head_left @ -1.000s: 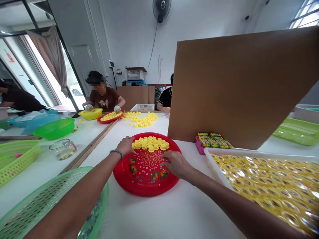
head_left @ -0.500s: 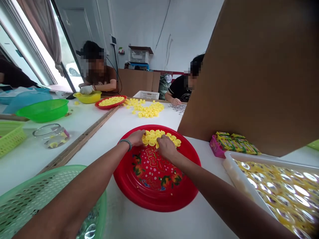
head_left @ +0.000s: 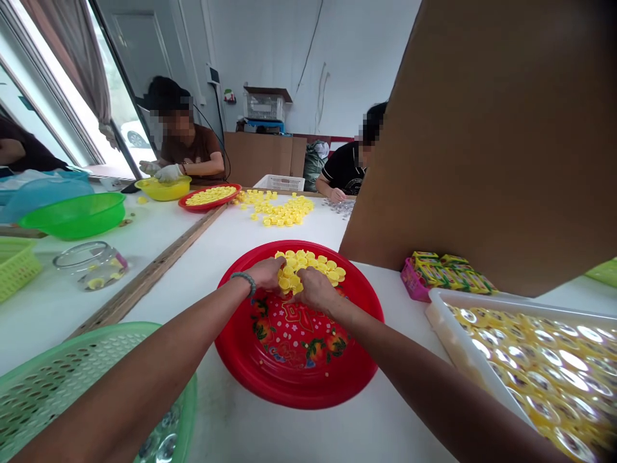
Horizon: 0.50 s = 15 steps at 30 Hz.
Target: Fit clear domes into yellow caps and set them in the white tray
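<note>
Two bare hands work at the far part of a round red tray (head_left: 299,393), which rests on a white table (head_left: 250,437). Small yellow cups (head_left: 289,281) lie in a heap toward the tray's far edge, with the near part of the cluster between the hands.

Left hand (head_left: 265,273): at the left side of the cluster, fingers extended forward and slightly bent. Right hand (head_left: 317,289): at the near right side, fingers partly curled toward the cups. Fingertips are partly hidden; whether either hand grips any cup cannot be told.

Step in hand, as judged: gathering or separating loose cups with both hands. From this position, the next move calls for low fingertips, light and even pressure from both sides, and control of cups at the heap's edge.

Adjacent items: green basket (head_left: 191,399) at left; white bin (head_left: 446,334) at right, holding yellow pieces with shiny clear tops.
</note>
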### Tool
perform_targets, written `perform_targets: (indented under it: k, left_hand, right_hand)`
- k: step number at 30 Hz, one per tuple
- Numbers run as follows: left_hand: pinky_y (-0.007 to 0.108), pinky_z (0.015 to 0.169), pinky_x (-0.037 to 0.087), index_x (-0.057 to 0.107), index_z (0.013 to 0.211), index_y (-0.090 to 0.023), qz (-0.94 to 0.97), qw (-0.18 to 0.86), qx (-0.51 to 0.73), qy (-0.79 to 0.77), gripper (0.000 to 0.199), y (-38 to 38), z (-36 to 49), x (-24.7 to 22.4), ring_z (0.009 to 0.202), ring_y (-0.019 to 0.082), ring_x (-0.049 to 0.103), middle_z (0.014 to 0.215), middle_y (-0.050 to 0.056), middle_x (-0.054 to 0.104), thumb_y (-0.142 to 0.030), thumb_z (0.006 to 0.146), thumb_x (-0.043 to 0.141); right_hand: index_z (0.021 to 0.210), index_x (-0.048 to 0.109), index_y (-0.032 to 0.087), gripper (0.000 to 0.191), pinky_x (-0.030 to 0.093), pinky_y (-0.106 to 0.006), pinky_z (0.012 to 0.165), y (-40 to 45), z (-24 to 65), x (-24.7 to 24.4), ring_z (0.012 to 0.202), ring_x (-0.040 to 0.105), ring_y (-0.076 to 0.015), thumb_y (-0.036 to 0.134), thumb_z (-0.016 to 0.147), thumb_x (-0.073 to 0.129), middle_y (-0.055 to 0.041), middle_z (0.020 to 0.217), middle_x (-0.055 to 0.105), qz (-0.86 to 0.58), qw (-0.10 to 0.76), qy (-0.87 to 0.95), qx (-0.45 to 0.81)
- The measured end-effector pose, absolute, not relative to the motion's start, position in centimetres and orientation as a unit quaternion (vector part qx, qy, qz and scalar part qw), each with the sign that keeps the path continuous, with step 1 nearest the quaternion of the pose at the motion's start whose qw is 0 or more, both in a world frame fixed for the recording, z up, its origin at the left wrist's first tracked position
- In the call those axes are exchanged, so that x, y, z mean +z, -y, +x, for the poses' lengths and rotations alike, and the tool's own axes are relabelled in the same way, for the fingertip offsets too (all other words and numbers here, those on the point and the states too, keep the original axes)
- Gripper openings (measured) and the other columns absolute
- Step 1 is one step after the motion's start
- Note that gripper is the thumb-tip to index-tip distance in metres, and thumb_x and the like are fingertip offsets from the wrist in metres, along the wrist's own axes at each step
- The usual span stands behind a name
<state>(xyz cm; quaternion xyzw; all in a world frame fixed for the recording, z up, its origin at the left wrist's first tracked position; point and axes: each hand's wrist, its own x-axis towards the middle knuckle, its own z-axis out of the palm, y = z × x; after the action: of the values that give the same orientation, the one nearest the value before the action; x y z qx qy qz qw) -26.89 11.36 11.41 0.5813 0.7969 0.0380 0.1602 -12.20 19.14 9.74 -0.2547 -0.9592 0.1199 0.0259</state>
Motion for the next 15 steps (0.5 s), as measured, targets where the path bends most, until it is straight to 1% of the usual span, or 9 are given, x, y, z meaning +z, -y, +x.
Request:
perform_targets:
  k: [2,6,10,12,15]
  left_hand:
    - [0.030,0.069,0.047,0.047,0.111,-0.018,0.585,0.162,0.031,-0.794,0.069,-11.2,-26.7,11.4,0.090,0.027,0.062,0.106,0.011,0.063,-0.034,0.049,0.073]
    - [0.029,0.061,0.045,0.046,0.110,-0.019,0.591,0.176,0.024,-0.787,0.068,-10.3,-26.2,11.8,0.084,0.026,0.062,0.100,0.009,0.064,-0.036,0.049,0.072]
    - [0.027,0.055,0.042,0.044,0.111,-0.020,0.573,0.200,0.011,-0.795,0.070,-9.6,-25.3,12.3,0.082,0.027,0.062,0.095,0.008,0.065,-0.035,0.049,0.072]
    - [0.027,0.051,0.040,0.043,0.111,-0.020,0.566,0.207,0.008,-0.798,0.069,-9.3,-24.6,12.4,0.077,0.027,0.063,0.091,0.008,0.066,-0.035,0.050,0.071]
    - [0.027,0.048,0.039,0.044,0.106,-0.020,0.565,0.203,0.019,-0.800,0.064,-8.8,-23.5,12.4,0.075,0.027,0.063,0.087,0.008,0.065,-0.036,0.050,0.070]
  right_hand:
    - [0.111,0.056,0.013,0.058,0.045,-0.031,0.077,-18.7,-12.1,9.8,0.095,0.058,-0.0270,0.043,0.065,0.073,-0.0138,0.107,0.059,-0.250,0.026,0.959,0.127]
    - [0.114,0.053,0.013,0.065,0.046,-0.031,0.077,-18.1,-11.6,10.0,0.096,0.059,-0.0272,0.044,0.061,0.075,-0.0140,0.107,0.060,-0.264,0.025,0.954,0.142]
    - [0.118,0.053,0.013,0.075,0.046,-0.032,0.081,-18.0,-11.5,10.2,0.101,0.057,-0.0290,0.044,0.055,0.078,-0.0157,0.112,0.058,-0.253,-0.022,0.955,0.150]
    - [0.115,0.056,0.013,0.072,0.046,-0.032,0.080,-17.8,-11.3,10.2,0.100,0.058,-0.0284,0.045,0.055,0.077,-0.0154,0.111,0.058,-0.242,-0.034,0.958,0.152]
    - [0.112,0.059,0.015,0.065,0.047,-0.031,0.077,-17.3,-10.3,10.1,0.095,0.060,-0.0269,0.048,0.058,0.074,-0.0136,0.107,0.060,-0.235,-0.014,0.959,0.159]
